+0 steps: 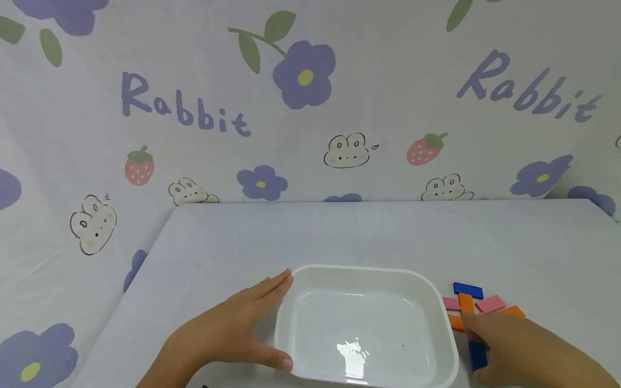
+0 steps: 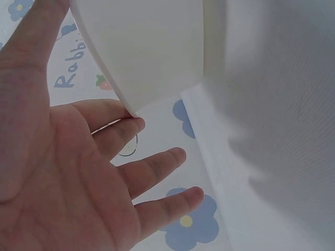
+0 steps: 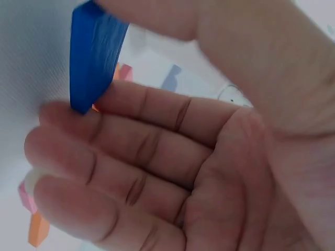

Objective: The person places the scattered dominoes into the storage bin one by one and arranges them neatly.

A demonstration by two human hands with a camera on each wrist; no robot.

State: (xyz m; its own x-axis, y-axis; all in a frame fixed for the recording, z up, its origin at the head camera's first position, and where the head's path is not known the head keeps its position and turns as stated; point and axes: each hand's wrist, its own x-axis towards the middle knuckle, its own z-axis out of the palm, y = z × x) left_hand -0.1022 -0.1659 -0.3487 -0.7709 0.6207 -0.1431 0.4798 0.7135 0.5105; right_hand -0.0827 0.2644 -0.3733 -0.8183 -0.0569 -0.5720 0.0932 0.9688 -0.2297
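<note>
A white rectangular plastic basin [image 1: 366,328] with rounded corners sits on the table in front of me. Along its left side lies my left hand [image 1: 233,323], fingers fairly straight and spread, with fingertips and thumb touching the rim; the left wrist view shows the palm beside the basin wall [image 2: 141,52]. To the right of the basin, my right hand [image 1: 519,350] pinches a blue block [image 3: 94,57] between thumb and fingertips. Just beyond that hand lie an upper blue block [image 1: 468,290], an orange block [image 1: 466,303] and a pink block [image 1: 491,304], partly overlapping others.
The white tabletop [image 1: 233,237] extends behind the basin to a back edge. Beyond hangs a pale cloth [image 1: 378,64] printed with purple flowers, strawberries and rabbits. Another orange block [image 1: 514,311] is partly hidden by the right hand.
</note>
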